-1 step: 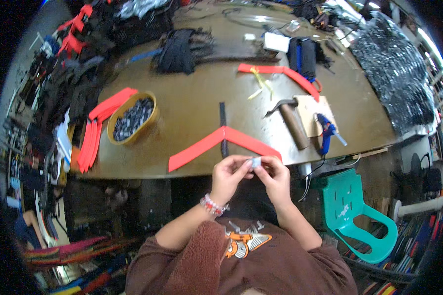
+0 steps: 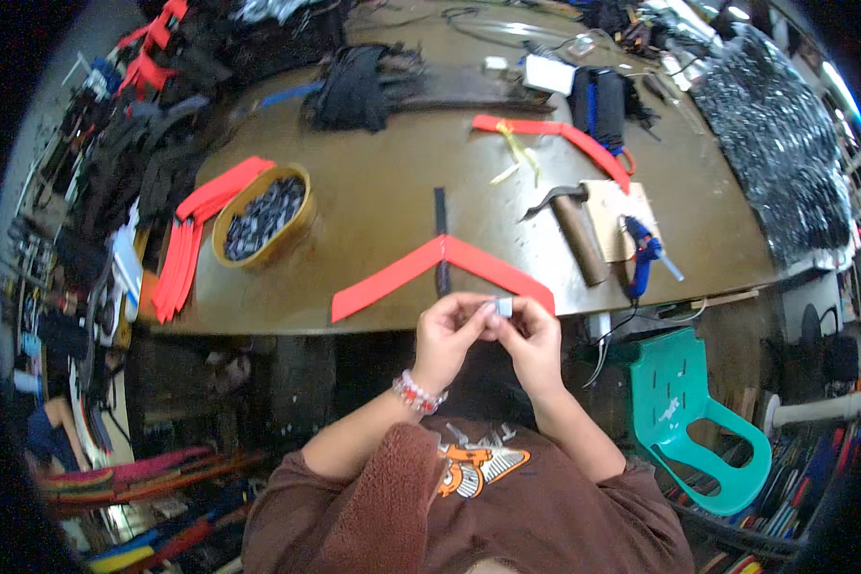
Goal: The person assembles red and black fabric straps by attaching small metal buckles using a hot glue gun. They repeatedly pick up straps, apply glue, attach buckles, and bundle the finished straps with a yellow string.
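Observation:
Both my hands meet at the table's near edge, their fingertips pinched around a small pale grey piece [image 2: 503,307]. My left hand [image 2: 447,330], with a beaded bracelet at its wrist, holds the piece from one side. On the other side my right hand [image 2: 534,337] grips it between thumb and fingers. What kind of piece it is cannot be made out. Just beyond lies a red-orange strip [image 2: 387,282], bent into a wide inverted V. A narrow black strip [image 2: 440,210] runs beneath its peak, pointing away from me.
On the left, a yellow bowl [image 2: 301,218] holds small dark pieces beside stacked red-orange strips [image 2: 177,263]. At right are a hammer [image 2: 581,239], a wooden board [image 2: 605,206] and a blue glue gun [image 2: 643,251]. A green chair [image 2: 662,383] stands right of me.
The whole view has shifted slightly, with the table's things sitting a little higher and further right. My hands still pinch the small piece, which shows slightly more plainly.

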`<state>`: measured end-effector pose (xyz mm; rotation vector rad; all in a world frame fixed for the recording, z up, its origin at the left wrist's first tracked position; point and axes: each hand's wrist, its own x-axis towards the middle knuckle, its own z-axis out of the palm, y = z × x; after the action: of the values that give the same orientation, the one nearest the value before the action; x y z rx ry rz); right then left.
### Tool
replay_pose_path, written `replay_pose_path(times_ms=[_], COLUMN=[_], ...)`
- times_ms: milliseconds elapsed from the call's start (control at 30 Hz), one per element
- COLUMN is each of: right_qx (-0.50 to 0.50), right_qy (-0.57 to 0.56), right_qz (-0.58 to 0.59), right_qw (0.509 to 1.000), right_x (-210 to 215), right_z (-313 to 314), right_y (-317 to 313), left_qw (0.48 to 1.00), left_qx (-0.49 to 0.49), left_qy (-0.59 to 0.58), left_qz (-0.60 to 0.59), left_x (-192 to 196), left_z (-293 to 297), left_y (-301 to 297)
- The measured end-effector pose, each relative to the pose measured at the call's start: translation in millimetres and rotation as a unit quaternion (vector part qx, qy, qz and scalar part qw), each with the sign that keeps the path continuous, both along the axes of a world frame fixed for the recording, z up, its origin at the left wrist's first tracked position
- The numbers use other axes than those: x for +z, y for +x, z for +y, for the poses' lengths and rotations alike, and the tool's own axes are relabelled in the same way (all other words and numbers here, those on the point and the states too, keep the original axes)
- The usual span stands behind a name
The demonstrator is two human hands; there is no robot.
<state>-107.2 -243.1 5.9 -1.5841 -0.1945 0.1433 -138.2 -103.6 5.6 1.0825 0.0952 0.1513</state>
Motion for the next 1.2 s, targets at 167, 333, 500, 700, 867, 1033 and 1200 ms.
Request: replay_pose_path(times_ms=[167,333,500,700,867,1033,1200], right_qx=[0.06,0.13,0.026,0.039,0.059,0.145,0.327], right_qy=[-0.109,-0.234,-0.264,-0.263,-0.336,-0.379,-0.381], right_qz=[-0.151,-0.168,-0.33,-0.401,-0.414,-0.448,-0.601], right_qw=[0.981,0.949,0.906,0.877,0.844,0.797,0.622], right_x=[14,9,-27,-43,-36,-22,-3], right_z=[26,45,67,61,66,60,43], right_y=[7,59,98,97,90,100,118], left_qw=[0.997,0.899,0.828,0.794,0.762,0.69,0.62], left_qx=[-0.048,-0.018,0.046,0.072,0.086,0.087,0.073], left_qy=[0.024,0.438,0.554,0.596,0.633,0.71,0.752], left_qz=[0.052,0.014,0.073,0.094,0.108,-0.11,-0.212], left_x=[-2,0,-15,-26,-14,-16,-31], left_z=[39,89,105,97,87,93,101], left_y=[-14,24,80,79,79,63,52])
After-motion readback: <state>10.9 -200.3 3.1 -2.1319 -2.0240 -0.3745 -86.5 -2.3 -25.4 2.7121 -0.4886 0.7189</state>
